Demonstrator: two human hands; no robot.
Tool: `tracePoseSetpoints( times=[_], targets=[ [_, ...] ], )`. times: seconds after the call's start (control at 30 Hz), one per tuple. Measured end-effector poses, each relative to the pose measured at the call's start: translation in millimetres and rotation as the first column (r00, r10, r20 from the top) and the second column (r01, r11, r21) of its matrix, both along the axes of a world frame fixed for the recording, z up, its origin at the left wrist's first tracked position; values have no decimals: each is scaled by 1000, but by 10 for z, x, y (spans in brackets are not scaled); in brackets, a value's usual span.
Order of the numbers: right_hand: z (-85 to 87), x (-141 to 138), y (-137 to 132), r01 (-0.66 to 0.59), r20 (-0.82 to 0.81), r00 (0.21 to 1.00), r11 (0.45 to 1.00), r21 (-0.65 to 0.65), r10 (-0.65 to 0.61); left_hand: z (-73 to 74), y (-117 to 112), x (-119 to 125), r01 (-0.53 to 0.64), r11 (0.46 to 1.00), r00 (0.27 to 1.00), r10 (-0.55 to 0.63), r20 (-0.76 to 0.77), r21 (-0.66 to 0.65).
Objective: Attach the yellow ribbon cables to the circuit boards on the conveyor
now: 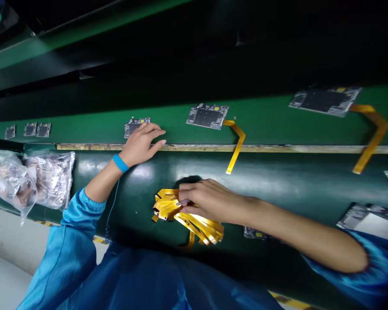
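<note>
Left hand (139, 145) lies open, fingers loosely spread, tips at the near edge of a small circuit board (134, 128) on the green belt (265, 125); whether they touch it cannot be told. Right hand (207, 201) is closed on the gathered end of a bundle of gold flex strips (197, 226), which rests on the dark green bench (123, 215) just below the belt. A small grey tip (182, 202) shows among the fingers, unidentified. Strips judged very light, thin and springy; free ends fan out and could snag one another, so the gathered end seems the safest hold. Boards judged light, stiff but fragile, best taken by bare edges. Blue wrist strap (120, 162) sits on the left wrist, with a thin cord (113, 211) hanging from it.
</note>
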State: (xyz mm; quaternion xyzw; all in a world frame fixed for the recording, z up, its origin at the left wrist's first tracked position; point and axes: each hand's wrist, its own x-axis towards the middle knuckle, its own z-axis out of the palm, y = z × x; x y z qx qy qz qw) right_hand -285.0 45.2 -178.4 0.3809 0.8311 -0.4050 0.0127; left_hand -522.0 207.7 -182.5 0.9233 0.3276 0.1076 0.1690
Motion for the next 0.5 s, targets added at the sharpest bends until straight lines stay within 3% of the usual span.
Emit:
tracePoseSetpoints(
  times=[0.23, 0.5],
  targets=[
    [65, 153, 149, 70, -231, 965, 975, -213, -120, -42, -93, -32, 25, 985, 974, 15, 225, -171],
    [67, 202, 342, 273, -317, 883, 927, -257, -347, -30, -260, -68, 43, 841, 930, 163, 329, -539]
  ],
)
